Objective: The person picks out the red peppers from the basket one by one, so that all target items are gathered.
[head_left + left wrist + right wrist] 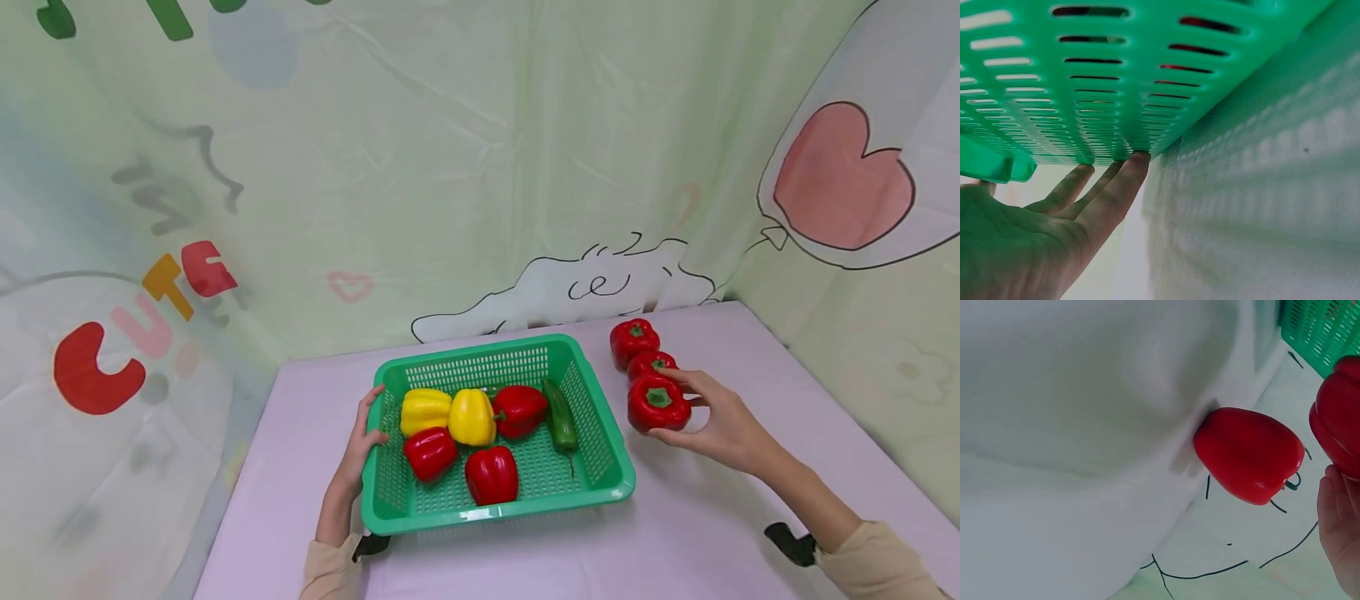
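Head view: right of the basket, the right hand is gripping a pepper, its thumb and fingers spreading only as wide as the fruit. The pepper is sitting at the fingertips, on the hand's basket side, with two other peppers lining up beyond it. The left hand is holding the basket's left rim.

Left wrist view: nearly straight, the left fingers are touching the basket's outside.

Right wrist view: fingertips are pressing the held pepper; another is standing nearby, apart.
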`<state>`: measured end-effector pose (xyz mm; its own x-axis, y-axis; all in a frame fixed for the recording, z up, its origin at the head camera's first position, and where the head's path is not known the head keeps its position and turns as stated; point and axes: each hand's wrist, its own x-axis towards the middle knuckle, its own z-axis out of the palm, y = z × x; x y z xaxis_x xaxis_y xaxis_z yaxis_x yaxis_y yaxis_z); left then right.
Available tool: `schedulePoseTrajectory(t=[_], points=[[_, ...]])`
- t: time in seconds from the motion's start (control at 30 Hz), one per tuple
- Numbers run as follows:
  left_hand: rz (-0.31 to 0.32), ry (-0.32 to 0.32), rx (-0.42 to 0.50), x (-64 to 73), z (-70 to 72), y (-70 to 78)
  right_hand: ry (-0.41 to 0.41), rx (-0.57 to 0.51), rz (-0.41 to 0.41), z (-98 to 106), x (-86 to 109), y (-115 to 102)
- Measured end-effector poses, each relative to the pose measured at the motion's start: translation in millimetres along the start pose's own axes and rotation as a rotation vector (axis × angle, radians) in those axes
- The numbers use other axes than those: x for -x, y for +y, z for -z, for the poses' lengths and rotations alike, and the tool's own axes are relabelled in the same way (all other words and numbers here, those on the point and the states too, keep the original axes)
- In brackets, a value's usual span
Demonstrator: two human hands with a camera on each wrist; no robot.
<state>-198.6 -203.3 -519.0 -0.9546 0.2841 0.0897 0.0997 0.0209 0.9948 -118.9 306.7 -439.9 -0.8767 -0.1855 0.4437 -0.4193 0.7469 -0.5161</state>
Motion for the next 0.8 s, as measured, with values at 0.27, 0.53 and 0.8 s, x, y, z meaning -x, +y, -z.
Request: schedulePoseTrajectory(t=[0.27,0.53,0.8], points=[[0.005,0.001,0.006,0.2,0.3,-0.4,-0.034,-0.006,-0.082,-3.4,6.7,10.4],[-0.003,-0.003,0.009,0.0,0.7,-1.3,-0.047,-0.033,-0.147,-7.6,14.2,24.3],[-0.001,-0.005,0.015,0.0,0.4,-0.6,-0.053,-0.031,-0.168,-9.7,17.5,31.6]])
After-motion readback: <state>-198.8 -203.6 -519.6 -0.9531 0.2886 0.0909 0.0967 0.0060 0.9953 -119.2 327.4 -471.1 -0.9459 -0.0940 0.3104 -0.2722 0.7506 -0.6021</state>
